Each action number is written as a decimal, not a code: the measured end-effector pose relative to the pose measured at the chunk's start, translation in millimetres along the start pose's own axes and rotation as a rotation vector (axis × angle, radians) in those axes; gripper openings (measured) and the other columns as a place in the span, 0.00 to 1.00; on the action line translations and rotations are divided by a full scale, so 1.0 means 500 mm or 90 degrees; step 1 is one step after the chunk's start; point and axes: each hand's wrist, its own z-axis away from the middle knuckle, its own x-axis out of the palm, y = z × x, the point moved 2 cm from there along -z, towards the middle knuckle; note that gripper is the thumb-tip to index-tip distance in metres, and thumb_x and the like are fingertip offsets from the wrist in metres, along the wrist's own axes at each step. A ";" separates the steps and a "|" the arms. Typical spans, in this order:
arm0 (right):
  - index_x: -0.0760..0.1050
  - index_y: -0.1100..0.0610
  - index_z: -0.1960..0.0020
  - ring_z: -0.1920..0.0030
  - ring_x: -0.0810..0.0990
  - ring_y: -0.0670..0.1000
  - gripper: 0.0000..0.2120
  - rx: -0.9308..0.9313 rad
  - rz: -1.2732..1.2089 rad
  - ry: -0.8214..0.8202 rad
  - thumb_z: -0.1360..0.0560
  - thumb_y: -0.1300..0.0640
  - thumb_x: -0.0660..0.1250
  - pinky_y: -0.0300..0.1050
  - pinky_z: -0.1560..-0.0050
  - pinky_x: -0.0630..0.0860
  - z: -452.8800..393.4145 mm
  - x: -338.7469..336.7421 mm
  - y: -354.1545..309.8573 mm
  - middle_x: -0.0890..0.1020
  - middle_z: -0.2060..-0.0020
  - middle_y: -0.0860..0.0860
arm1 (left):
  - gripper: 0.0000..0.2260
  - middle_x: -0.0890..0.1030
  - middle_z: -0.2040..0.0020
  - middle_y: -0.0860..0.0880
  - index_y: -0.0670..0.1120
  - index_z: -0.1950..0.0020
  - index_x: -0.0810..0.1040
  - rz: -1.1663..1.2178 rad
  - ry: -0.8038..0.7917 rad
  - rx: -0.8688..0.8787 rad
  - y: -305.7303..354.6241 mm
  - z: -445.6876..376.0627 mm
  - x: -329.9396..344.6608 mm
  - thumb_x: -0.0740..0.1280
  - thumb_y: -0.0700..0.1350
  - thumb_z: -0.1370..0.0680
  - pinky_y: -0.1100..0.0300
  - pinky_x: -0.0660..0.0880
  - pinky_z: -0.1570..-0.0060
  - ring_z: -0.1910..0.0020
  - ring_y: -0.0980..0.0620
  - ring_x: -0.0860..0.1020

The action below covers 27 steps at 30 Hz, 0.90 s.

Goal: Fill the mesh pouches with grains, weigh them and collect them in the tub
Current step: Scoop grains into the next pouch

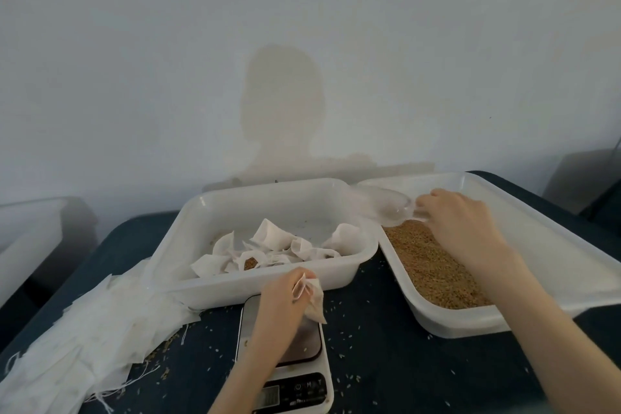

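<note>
My left hand [280,301] pinches a white mesh pouch [314,301] by its top, just above the steel plate of the kitchen scale [304,341]. My right hand [460,222] grips the handle of a clear plastic scoop [389,207], held over the far corner of the white tray [551,235] of brown grains [433,269]. The scoop's bowl points left toward the white tub [255,286], which holds several filled pouches [279,249].
A heap of flat unfilled pouches [84,343] with loose strings lies at the left on the dark blue table [379,353]. Spilled grains dot the table around the scale. A pale wall stands right behind the tub and tray.
</note>
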 end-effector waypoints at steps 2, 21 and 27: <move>0.75 0.53 0.46 0.54 0.80 0.51 0.07 0.064 -0.001 -0.049 0.20 0.55 0.60 0.43 0.59 0.75 0.001 0.031 0.021 0.77 0.56 0.47 | 0.15 0.78 0.58 0.58 0.61 0.54 0.72 -0.052 -0.054 -0.047 -0.009 -0.016 0.008 0.63 0.38 0.22 0.76 0.69 0.56 0.60 0.62 0.74; 0.73 0.54 0.59 0.64 0.77 0.46 0.13 0.048 -0.075 -0.097 0.20 0.49 0.57 0.40 0.64 0.74 0.026 0.095 -0.051 0.76 0.64 0.46 | 0.16 0.70 0.40 0.67 0.66 0.36 0.68 -0.204 -0.109 0.024 -0.068 0.047 -0.052 0.61 0.60 0.24 0.66 0.65 0.40 0.41 0.69 0.66; 0.66 0.44 0.69 0.74 0.71 0.39 0.14 -0.083 -0.380 0.043 0.24 0.48 0.59 0.31 0.76 0.62 0.092 0.096 -0.221 0.71 0.75 0.42 | 0.07 0.80 0.50 0.59 0.58 0.47 0.77 0.030 0.058 -0.084 -0.128 0.075 -0.094 0.64 0.46 0.21 0.66 0.72 0.51 0.52 0.63 0.76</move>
